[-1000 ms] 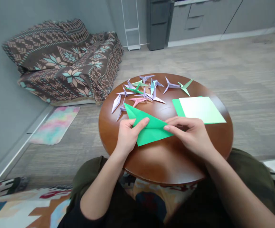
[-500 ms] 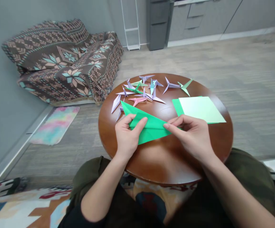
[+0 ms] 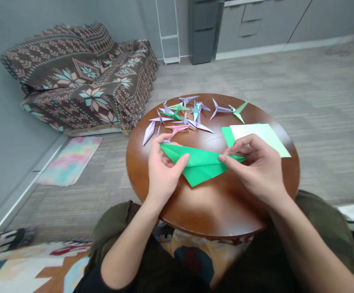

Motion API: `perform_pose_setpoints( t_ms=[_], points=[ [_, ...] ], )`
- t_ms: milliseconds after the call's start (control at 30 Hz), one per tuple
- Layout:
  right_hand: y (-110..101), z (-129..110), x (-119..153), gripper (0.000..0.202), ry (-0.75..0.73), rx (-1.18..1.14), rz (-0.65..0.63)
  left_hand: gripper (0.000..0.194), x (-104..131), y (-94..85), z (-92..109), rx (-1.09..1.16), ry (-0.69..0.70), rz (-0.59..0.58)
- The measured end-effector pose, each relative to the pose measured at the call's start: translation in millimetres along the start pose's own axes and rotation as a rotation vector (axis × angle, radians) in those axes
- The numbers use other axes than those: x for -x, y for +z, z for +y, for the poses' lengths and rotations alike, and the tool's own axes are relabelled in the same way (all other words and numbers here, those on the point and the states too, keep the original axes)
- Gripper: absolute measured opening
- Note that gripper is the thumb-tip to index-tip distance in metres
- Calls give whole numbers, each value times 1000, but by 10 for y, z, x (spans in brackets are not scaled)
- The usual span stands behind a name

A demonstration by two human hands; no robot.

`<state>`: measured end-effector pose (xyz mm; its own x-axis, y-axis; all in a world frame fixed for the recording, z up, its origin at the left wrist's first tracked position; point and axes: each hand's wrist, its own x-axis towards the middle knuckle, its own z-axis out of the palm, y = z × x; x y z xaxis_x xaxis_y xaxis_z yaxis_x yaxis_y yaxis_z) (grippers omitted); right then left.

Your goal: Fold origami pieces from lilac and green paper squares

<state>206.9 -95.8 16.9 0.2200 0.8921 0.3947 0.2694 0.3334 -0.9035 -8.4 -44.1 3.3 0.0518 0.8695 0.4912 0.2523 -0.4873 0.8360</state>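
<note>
The green folded paper [image 3: 201,160] is held over the middle of the table [image 3: 207,211], with its long edge running crosswise, one corner pointing toward the person and a narrow tip projecting at the right; whether its lower corner touches the tabletop cannot be determined. The left hand [image 3: 164,169] grasps the left portion, thumb pressed on the near face and fingers around the far side. The right hand [image 3: 258,169] pinches the right portion between thumb and fingers. Compared with the frame half a second earlier, the left tip has swung down so the upper edge lies closer to level, the near corner has shifted rightward, and the right hand has moved slightly to the right. Beyond the paper lie folded paper figures: a pink figure [image 3: 176,129] near the left fingers, a dark green figure [image 3: 176,115] behind it, and a pale green figure [image 3: 240,111] toward the far right edge. Just beyond the right hand, a pale sheet [image 3: 273,140] overlaps a green sheet [image 3: 227,136]; both are unmoved. Farther out, a patterned cover drapes the sofa [image 3: 94,85], and a multicoloured mat [image 3: 71,160] lies on the floor [image 3: 256,81].
</note>
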Motion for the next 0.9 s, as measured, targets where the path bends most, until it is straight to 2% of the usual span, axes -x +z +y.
perform_pose_setpoints(
  t_ms=[67,100,133,167,267,333,400,667,900],
  points=[
    [-79,12,-17,22,-79,101,-54,68,-17,-69,95,-252,233,69],
    [-105,8,-16,20,-114,146,-96,67,-20,-100,154,-393,343,83],
    [-119,-3,-8,19,-149,187,-141,61,-16,-122,214,-481,447,42],
    [-121,-22,5,17,-182,224,-188,53,-8,-134,267,-502,521,-50],
    [-86,-100,58,13,-260,296,-280,41,40,-114,354,-436,532,-343],
    [-63,-143,84,12,-269,296,-295,23,73,-84,355,-398,476,-457],
    [-59,-164,92,13,-236,269,-293,11,98,-68,348,-351,400,-490],
    [-99,-186,54,15,-23,64,-288,8,95,-126,431,-78,-4,-521],
    [-146,-166,32,24,178,57,-361,6,56,-177,417,-72,-70,-573]
  ],
)
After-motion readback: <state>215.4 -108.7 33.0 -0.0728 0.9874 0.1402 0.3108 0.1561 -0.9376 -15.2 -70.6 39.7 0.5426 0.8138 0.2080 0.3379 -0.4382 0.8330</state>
